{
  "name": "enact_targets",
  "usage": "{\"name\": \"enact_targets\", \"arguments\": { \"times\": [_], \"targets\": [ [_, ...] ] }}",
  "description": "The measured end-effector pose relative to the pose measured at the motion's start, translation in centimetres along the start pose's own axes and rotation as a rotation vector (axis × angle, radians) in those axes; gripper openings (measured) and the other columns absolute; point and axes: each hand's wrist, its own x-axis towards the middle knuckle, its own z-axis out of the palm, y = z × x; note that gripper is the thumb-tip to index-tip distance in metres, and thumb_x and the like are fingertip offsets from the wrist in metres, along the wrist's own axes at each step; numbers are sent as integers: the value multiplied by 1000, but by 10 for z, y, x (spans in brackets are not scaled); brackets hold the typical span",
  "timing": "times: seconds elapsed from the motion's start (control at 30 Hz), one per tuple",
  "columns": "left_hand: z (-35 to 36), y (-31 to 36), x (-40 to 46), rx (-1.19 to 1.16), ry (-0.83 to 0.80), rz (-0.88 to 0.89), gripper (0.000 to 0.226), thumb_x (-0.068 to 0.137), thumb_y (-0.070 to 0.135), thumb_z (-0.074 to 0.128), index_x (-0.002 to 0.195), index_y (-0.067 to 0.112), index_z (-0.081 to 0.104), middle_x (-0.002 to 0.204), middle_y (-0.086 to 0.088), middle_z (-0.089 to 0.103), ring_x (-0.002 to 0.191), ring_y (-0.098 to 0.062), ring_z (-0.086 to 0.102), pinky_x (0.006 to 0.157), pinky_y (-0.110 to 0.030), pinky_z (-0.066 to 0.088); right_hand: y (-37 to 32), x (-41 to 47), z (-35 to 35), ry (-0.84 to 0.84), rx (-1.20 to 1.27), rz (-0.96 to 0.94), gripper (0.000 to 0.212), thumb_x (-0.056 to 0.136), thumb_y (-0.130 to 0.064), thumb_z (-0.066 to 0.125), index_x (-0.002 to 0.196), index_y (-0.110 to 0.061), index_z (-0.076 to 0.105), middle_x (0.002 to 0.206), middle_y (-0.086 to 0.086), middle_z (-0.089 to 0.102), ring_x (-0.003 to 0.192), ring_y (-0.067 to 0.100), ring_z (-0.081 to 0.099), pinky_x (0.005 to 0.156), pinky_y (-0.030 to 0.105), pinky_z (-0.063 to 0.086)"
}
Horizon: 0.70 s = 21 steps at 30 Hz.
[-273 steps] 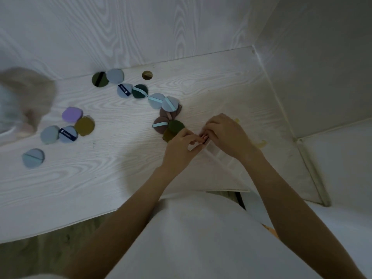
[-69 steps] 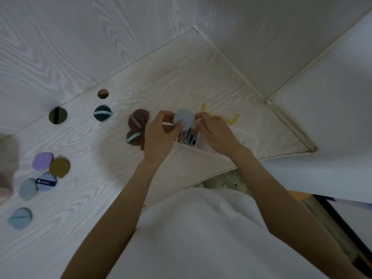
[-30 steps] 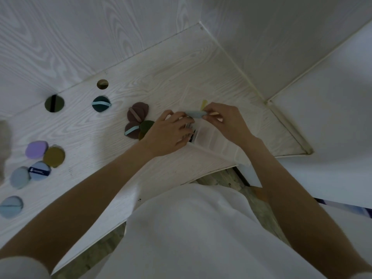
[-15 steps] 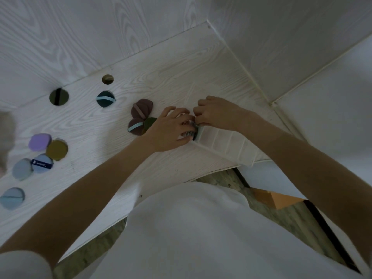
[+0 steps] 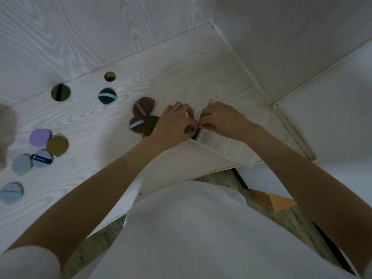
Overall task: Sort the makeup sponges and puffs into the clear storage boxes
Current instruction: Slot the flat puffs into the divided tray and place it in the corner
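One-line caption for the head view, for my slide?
Both hands press puffs into the clear storage box; loose puffs wait alongside.

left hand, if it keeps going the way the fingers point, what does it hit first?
Probably the right hand: the left hand points rightward, fingertips nearly meeting it over the clear storage box. Depth unclear.

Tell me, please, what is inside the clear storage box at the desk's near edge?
At the clear storage box's far end, dark puff edges show between the left hand and right hand. The hands hide their number. Nearer slots look empty.
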Motion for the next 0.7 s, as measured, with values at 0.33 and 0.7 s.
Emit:
{"name": "enact_targets", "arguments": {
  "times": [0.33, 0.7],
  "targets": [
    [-3, 20, 18, 276, -189, -146, 36, 83, 36, 61, 95, 3, 69, 106, -11, 56, 101, -31, 44, 78, -34, 20, 0, -5, -2, -12, 58, 53, 31, 86, -25, 45, 76, -12, 71, 77, 7, 68, 63, 24, 60, 61, 25, 34],
    [8, 16, 14, 90, -114, -237, 26, 90, 22, 53, 99, -1, 61, 109, -16, 53, 96, -31, 46, 78, -39, 36, 0, 5, 4, -39, 44, 200, 18, 87, -19, 53, 87, -9, 69, 84, 10, 67, 70, 29, 63, 57, 37, 50]
  ]
}}
